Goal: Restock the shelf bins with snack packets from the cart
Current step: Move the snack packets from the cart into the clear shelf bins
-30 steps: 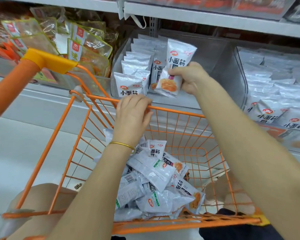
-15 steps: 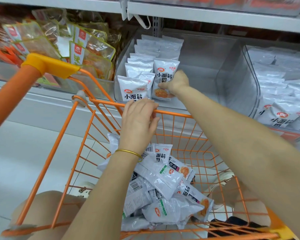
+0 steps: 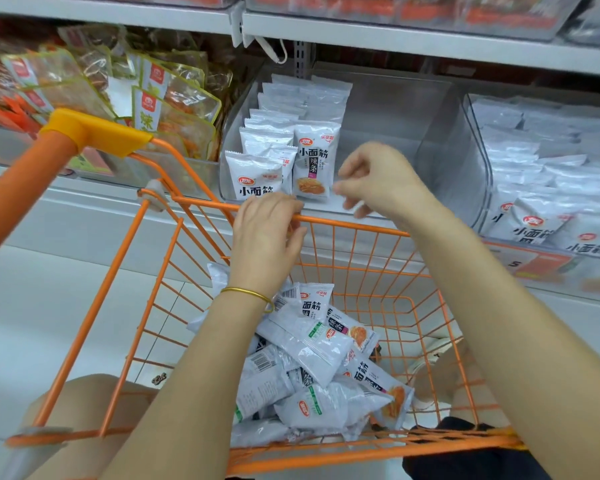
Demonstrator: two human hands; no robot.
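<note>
While the left hand [image 3: 267, 237] grips the far rim of the cart [image 3: 343, 224], fingers curled over the top wire, the right hand [image 3: 378, 181] hangs just beyond that rim, fingers loosely bent and slightly parted, holding nothing; its outline is motion-blurred. Cart: orange-coated wire basket of square mesh, with a yellow plastic cap [image 3: 94, 133] at its far left corner. Contents: a loose heap of packets [image 3: 309, 358] on the cart floor, toward the near side, lying crosswise, some face up, some showing barcodes. These are white film pillows with crimped, serrated ends, black characters, a red oval logo and an orange food picture. Directly beyond the cart's far rim stands the mid bin [image 3: 395, 116], clear rigid plastic with rounded corners; packets of the same sort are filed upright along its left side, running back from the cart. The front packet [image 3: 314, 161] of the inner row stands upright, face toward the cart, just left of the right hand; whether the fingertips touch it cannot be told. Beyond the cart's far right corner, the right bin [image 3: 478, 150], also clear plastic, is filled across with overlapping white packets. Beyond the far left corner, the left bin [image 3: 201, 174] holds glossy transparent pouches with yellow-green edges and red labels. A thin gold bangle [image 3: 246, 292] circles the left wrist.
</note>
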